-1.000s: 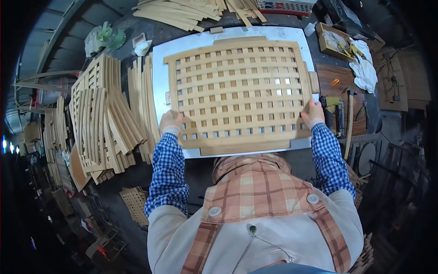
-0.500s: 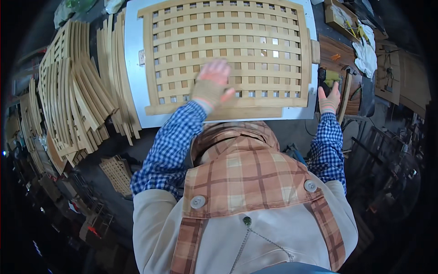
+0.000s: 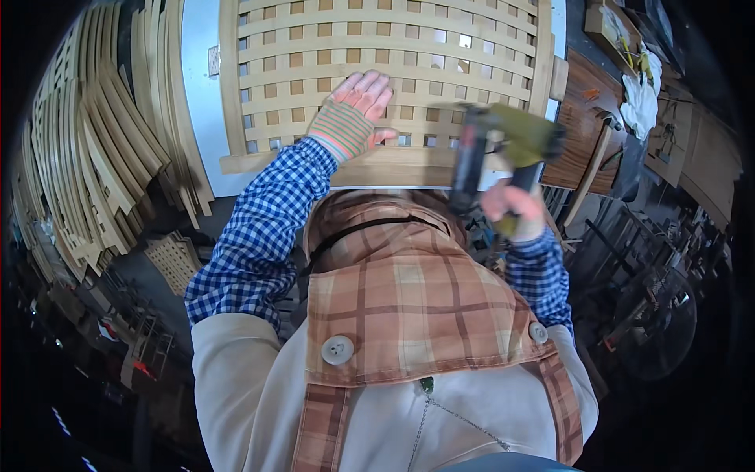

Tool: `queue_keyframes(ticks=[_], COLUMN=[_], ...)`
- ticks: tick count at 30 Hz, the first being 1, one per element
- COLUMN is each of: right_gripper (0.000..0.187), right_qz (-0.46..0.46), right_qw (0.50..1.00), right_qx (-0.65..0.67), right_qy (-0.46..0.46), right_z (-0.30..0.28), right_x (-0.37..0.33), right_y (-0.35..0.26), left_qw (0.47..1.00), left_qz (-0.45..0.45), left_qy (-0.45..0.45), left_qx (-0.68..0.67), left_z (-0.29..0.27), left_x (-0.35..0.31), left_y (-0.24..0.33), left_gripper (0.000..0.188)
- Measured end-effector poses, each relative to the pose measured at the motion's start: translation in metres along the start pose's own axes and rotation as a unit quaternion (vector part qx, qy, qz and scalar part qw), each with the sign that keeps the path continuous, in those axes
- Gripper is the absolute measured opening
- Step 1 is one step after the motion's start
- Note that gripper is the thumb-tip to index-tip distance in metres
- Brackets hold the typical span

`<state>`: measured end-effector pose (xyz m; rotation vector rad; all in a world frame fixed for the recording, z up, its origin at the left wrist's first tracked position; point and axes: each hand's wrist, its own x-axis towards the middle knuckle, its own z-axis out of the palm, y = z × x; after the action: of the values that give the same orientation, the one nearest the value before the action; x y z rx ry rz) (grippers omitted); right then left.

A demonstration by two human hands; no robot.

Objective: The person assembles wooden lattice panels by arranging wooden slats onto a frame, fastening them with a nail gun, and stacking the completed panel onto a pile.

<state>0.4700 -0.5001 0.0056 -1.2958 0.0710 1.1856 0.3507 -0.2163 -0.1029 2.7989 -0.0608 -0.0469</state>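
Observation:
A light wooden lattice panel (image 3: 230,94) of crossed slats lies in front of me on a white board (image 3: 203,134). My left hand (image 3: 351,118), in a striped fingerless glove, rests on the slats near the panel's front edge, fingers stretched out and holding nothing. At the right, my right hand (image 3: 513,206) is closed round the handle of an olive-green and black nail gun (image 3: 523,135). The gun is raised over the panel's front right corner and is blurred by motion. Whether its nose touches the wood I cannot tell.
Stacks of curved wooden slats (image 3: 118,149) stand left of the board. On the brown side surface at the right lie a hammer (image 3: 595,161), white cloth (image 3: 638,102) and a wooden tray (image 3: 609,35). Another lattice piece (image 3: 173,261) sits lower left.
My right hand has lifted the nail gun from the side surface and brought it left over the panel. My left hand has settled onto the slats. The whole view has shifted slightly.

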Motion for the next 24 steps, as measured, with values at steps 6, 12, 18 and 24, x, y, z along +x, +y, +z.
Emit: queue_keyframes(ticks=[6,12,18,24], right_gripper=[0.019,0.018,0.013,0.013], right_qz=[0.128,0.09,0.105,0.083], right_qw=[0.962,0.969,0.982,0.986], right_qx=[-0.238,-0.228,-0.156,-0.147], right_qy=[-0.036,-0.027,0.01,0.01], right_z=[0.04,0.041,0.056,0.062], right_x=[0.024,0.026,0.045,0.057], right_y=[0.016,0.021,0.003,-0.006], left_qw=[0.998,0.995,0.996,0.997], left_qz=[-0.008,0.004,-0.036,-0.045], left_qy=[0.019,0.063,0.043,0.005], left_qx=[-0.058,-0.072,-0.067,-0.063], left_z=[0.0,0.007,0.001,-0.008], left_x=[0.004,0.004,0.009,0.011], left_y=[-0.002,-0.003,-0.003,-0.002], left_gripper=[0.073,0.071,0.074,0.075])
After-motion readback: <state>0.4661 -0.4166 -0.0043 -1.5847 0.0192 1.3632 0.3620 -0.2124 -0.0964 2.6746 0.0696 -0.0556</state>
